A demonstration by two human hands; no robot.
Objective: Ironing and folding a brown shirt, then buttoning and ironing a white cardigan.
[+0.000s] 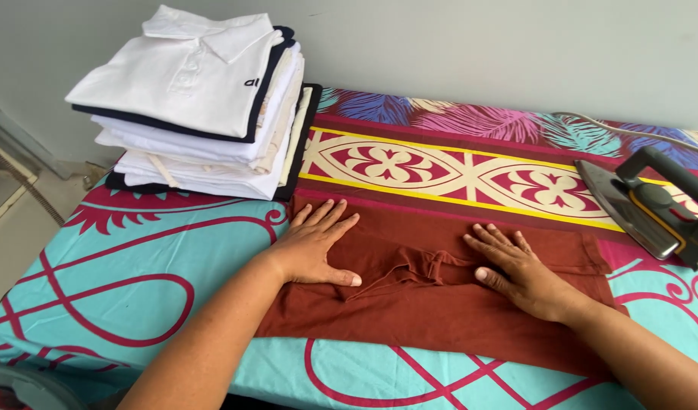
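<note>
Matt rust-brown cloth garment (440, 296) lies on a smooth printed cotton-like sheet (136, 266); the iron (645, 205) shows dull metal.

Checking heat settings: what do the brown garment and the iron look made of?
The brown garment, under the left hand and right hand, looks like soft matte knit, probably cotton: it wrinkles limply. The iron shows a dull grey metal soleplate and a black, likely plastic, handle.

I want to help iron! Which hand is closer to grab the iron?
Probably the right hand. It lies flat on the brown shirt, nearer the iron at the right. The left hand is farther.
</note>
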